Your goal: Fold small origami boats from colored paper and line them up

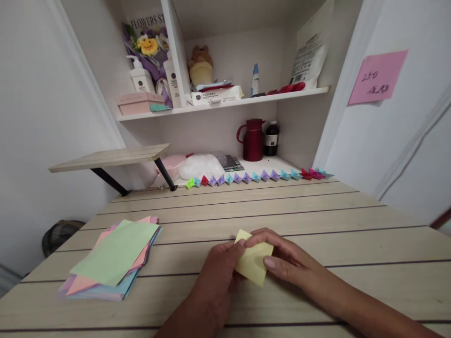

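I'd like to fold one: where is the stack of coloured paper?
Head view: the stack of coloured paper lies near left on the table, green sheet on top, left of the left hand holding yellow paper.

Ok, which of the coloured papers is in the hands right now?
The pale yellow paper, pinched between the left hand and right hand; the green-topped stack of sheets lies apart to its left.

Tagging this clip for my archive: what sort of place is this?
Likely a home desk nook for paper craft: a wooden desk with a stack of coloured paper, a row of folded pieces, and a shelf holding lotion bottles.
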